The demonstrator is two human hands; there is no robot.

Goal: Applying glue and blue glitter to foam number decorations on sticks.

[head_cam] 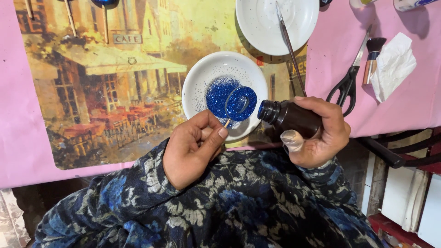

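Observation:
My left hand [193,149] pinches a thin wooden stick that carries a ring-shaped piece coated in blue glitter [241,103]. The ring hangs over a white bowl [202,76] with a heap of blue glitter [218,94] in it. My right hand [321,135] grips a dark brown bottle [289,118] tipped on its side, its open mouth pointing at the ring from the right. A bandage wraps my right thumb.
A second white bowl [264,27] with a thin paintbrush [289,43] across it sits behind. Black scissors [347,80], a small brush [373,57] and a crumpled tissue [395,64] lie on the pink cloth at right. A painted street-scene mat [105,78] covers the table.

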